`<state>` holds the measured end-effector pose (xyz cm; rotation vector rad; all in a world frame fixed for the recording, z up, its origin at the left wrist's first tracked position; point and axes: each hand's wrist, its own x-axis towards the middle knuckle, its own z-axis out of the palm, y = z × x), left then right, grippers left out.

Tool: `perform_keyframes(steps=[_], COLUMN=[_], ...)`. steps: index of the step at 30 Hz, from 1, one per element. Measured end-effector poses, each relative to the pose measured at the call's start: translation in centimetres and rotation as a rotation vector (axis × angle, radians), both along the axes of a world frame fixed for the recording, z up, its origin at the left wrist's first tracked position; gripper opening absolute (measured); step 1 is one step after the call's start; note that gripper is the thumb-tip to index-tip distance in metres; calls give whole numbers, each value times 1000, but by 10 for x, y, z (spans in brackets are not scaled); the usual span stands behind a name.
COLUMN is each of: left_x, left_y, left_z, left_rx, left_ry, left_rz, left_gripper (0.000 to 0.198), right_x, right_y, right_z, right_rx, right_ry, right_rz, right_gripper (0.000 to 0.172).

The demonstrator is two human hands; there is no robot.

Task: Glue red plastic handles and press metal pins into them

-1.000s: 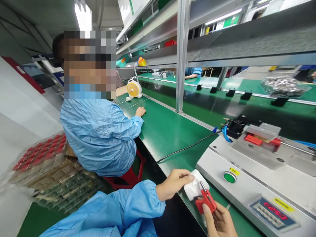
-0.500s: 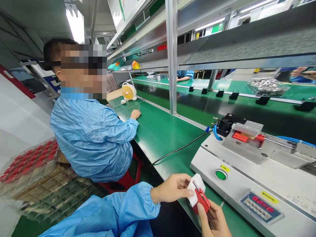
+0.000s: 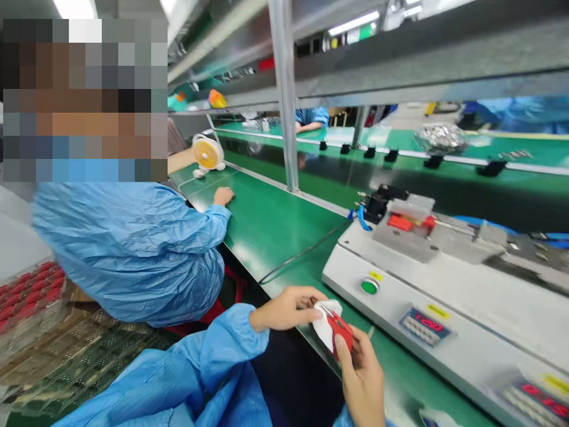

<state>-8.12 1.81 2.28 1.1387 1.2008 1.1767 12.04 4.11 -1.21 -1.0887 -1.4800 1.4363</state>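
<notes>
My left hand pinches a white cloth or wipe with thumb and fingers. The cloth lies behind and against a red plastic part, which has a thin metal rod at its upper end. Thumb and fingers of my right hand are closed around the lower end of the red part. Both hands are together over the front edge of the green bench, left of a grey machine. My fingers cover some of the cloth and the red part.
The machine has a green button, a red digital display and a clamp holding another red piece. A black cable crosses the bench. On the left sits a co-worker in a blue smock, near stacked trays of red parts.
The view has swung right, so the machine and bench sit further left and a second display shows. My hands still hold the cloth and red part together. The first display's digits differ.
</notes>
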Motion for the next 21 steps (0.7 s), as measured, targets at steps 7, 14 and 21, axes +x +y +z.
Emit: perform_keyframes(steps=[7,14,21], left_x=[-2,-8,3], left_y=[-11,-12,-18], left_z=[5,-9,-5], left_rx=[218,361,347], left_ry=[617,842,530], left_rz=[-100,-197,60], left_gripper=[28,35,38], right_x=[-5,0,-2], right_y=[-14,-16,-16], right_z=[10,15,12], right_rx=[10,21,-104], right_ry=[69,116,206], right_rz=[40,63,50], right_gripper=[46,38,42])
